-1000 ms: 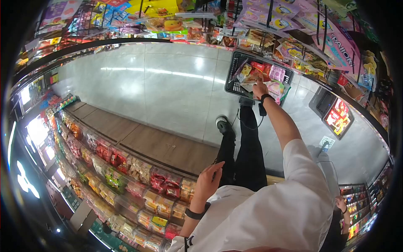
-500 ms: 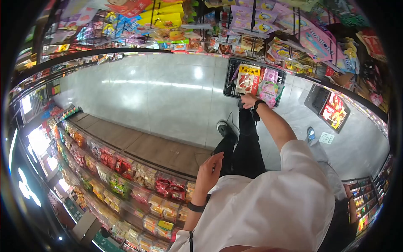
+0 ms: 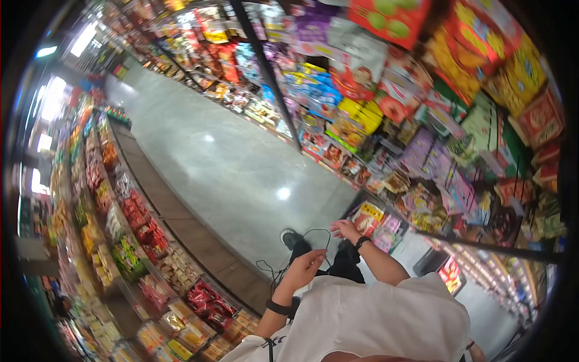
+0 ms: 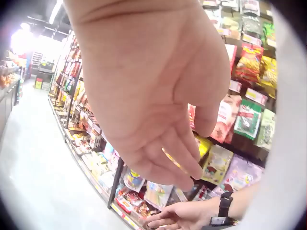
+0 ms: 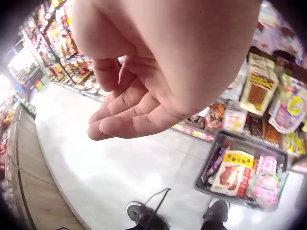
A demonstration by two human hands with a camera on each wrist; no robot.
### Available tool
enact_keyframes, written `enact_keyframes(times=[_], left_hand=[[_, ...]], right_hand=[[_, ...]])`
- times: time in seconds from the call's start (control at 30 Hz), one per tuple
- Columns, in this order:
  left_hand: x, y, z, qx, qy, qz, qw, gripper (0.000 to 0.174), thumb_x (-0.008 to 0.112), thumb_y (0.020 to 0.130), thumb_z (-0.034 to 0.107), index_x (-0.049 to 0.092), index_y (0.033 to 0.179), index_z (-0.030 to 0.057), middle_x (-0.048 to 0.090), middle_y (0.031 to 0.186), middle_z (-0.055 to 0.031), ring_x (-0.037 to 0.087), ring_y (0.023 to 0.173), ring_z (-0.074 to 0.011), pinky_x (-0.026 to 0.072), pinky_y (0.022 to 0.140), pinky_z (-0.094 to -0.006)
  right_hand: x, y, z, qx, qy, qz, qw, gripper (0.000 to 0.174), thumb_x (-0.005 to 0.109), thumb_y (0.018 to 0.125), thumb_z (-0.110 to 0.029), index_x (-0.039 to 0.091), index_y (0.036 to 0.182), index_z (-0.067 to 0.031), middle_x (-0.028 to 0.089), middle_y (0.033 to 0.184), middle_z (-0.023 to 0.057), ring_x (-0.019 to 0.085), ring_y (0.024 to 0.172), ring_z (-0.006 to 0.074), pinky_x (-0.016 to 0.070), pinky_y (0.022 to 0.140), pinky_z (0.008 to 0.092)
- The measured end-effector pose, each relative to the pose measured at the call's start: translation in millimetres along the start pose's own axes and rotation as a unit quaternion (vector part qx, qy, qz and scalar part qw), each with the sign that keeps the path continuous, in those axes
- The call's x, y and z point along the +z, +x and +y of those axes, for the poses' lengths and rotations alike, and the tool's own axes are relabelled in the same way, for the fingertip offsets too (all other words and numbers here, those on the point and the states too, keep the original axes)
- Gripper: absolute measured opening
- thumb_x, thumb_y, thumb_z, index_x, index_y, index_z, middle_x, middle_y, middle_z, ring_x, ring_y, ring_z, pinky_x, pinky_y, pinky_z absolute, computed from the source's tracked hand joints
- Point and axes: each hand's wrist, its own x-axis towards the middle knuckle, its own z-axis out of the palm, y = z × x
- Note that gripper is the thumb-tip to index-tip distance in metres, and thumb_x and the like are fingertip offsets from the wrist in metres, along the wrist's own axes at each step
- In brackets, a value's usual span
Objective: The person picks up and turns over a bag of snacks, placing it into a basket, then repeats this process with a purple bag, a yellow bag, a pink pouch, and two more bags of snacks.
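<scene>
My left hand (image 3: 306, 268) is held in front of the white shirt, its fingers loosely bent with nothing in them. The right hand (image 3: 347, 230) hovers beside the near left side of the black shopping basket (image 5: 207, 167), fingers relaxed, holding nothing. In the right wrist view the basket sits on the floor at lower right. It contains a yellow, white and red snack bag (image 5: 232, 175), a pink dotted pack (image 5: 267, 165) and a round-fronted pink pack (image 5: 266, 189). In the left wrist view, the left palm (image 4: 148, 86) fills the middle.
Racks of hanging snack bags (image 3: 356, 120) line the right side, with a dark upright post (image 3: 268, 72). Bins of wrapped sweets (image 3: 145, 229) run along the left. Between them lies the grey tiled floor (image 3: 241, 163). A second basket (image 3: 431, 262) stands farther right.
My right hand has come out of the basket and moved away from it; the yellow-and-white snack bag shows on top. The head view has swung left along the aisle. The left hand stays free.
</scene>
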Motion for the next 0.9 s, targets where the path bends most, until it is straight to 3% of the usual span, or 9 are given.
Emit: enact_keyframes(times=[0.1,0.13,0.23,0.27,0.4,0.6,0.77,0.9], left_hand=[[-69.3,-8.0,0.9,-0.003,-0.08,0.024,0.997,0.033,0.054,0.108,0.019,0.062,0.135,0.0021,0.073,0.114,-0.0075,0.066,0.104,-0.016,0.0519,0.093,-0.0312],[-97.9,-15.8,8.4,-0.028,-0.05,0.041,0.998,0.034,0.052,0.109,0.021,0.062,0.135,0.0009,0.073,0.114,-0.0073,0.065,0.103,-0.0161,0.0513,0.092,-0.031],[-168.4,-26.7,-24.8,0.001,-0.13,0.124,0.984,0.035,0.052,0.109,0.023,0.062,0.135,0.0004,0.073,0.112,-0.0083,0.065,0.102,-0.0163,0.0507,0.092,-0.0308],[-192.0,-31.9,-39.5,0.019,-0.087,0.162,0.983,0.035,0.053,0.107,0.023,0.063,0.133,0.0021,0.076,0.111,-0.0115,0.068,0.097,-0.0181,0.0532,0.087,-0.0321],[-272.0,-61.2,-71.7,0.012,-0.117,0.241,0.963,0.036,0.053,0.106,0.024,0.063,0.133,0.0014,0.075,0.112,-0.0107,0.067,0.097,-0.0182,0.0525,0.088,-0.0324],[-354.8,-70.0,-94.4,-0.01,-0.163,0.276,0.947,0.035,0.053,0.107,0.023,0.065,0.129,-0.0021,0.074,0.112,-0.011,0.066,0.099,-0.0174,0.0515,0.093,-0.0324],[-412.6,-38.0,-100.1,-0.023,-0.178,0.236,0.955,0.038,0.052,0.108,0.025,0.062,0.134,0.0006,0.074,0.115,-0.0097,0.067,0.101,-0.0181,0.0522,0.093,-0.0325],[-490.4,6.7,-98.1,-0.005,-0.179,0.204,0.963,0.037,0.052,0.109,0.025,0.061,0.135,0.0009,0.073,0.114,-0.0095,0.065,0.101,-0.0176,0.0516,0.094,-0.0326]], right_hand=[[82.2,17.8,-56.7,-0.044,-0.078,-0.036,0.995,0.036,0.052,0.103,-0.027,0.07,0.122,-0.0035,0.076,0.1,0.0093,0.071,0.072,0.0158,0.0557,0.061,0.0275],[107.9,26.0,-75.6,-0.064,-0.106,-0.048,0.991,0.036,0.051,0.103,-0.027,0.071,0.122,-0.0041,0.076,0.1,0.0089,0.07,0.072,0.0154,0.0556,0.061,0.0277],[186.3,44.2,-138.4,-0.122,-0.173,-0.075,0.974,0.034,0.05,0.103,-0.025,0.073,0.121,-0.0061,0.076,0.099,0.0075,0.068,0.071,0.0143,0.0555,0.064,0.0284],[210.2,51.3,-157.1,-0.144,-0.184,-0.081,0.969,0.034,0.05,0.103,-0.025,0.072,0.121,-0.0061,0.076,0.099,0.0074,0.068,0.071,0.0141,0.0554,0.065,0.0285],[285.0,65.9,-232.7,-0.211,-0.145,-0.085,0.963,0.033,0.049,0.103,-0.023,0.071,0.12,-0.0044,0.075,0.099,0.0073,0.068,0.072,0.0134,0.0542,0.065,0.0269],[325.5,84.3,-309.2,-0.273,-0.113,-0.035,0.955,0.032,0.049,0.104,-0.022,0.071,0.117,-0.0037,0.074,0.094,0.007,0.067,0.069,0.0126,0.0531,0.062,0.0251],[335.5,138.2,-350.6,-0.265,-0.112,-0.008,0.958,0.032,0.049,0.105,-0.024,0.071,0.117,-0.0042,0.074,0.092,0.0064,0.066,0.066,0.0121,0.0523,0.06,0.0245],[361.2,204.0,-397.9,-0.261,-0.101,0.007,0.96,0.032,0.05,0.105,-0.026,0.072,0.116,-0.005,0.074,0.09,0.0061,0.066,0.066,0.0122,0.0521,0.06,0.0245]])
